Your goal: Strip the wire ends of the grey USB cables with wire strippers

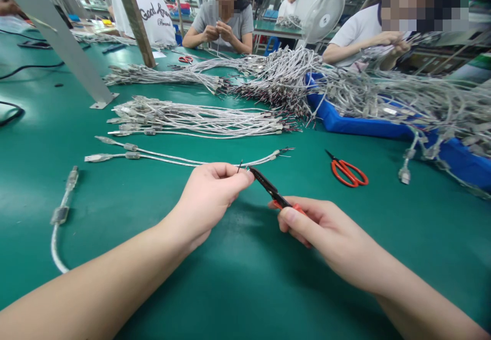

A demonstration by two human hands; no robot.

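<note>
My left hand (209,197) pinches the end of a thin grey cable (164,158) between thumb and fingers, with a short dark wire (240,166) poking out past the fingertips. My right hand (322,232) is shut on orange-handled wire snips (270,189), and their black jaws point at that wire, close to it. Just beyond lies a second cable (130,147) with a moulded connector and stripped wires at its end. A looped cable with a ferrite bead (60,215) lies left of my left hand.
A bundle of finished cables (192,120) and a large tangled pile (383,94) over a blue tray (383,128) cover the green mat (230,299). Orange scissors (347,172) lie to the right. Several co-workers sit opposite, handling cables. A metal frame leg (65,48) stands at left.
</note>
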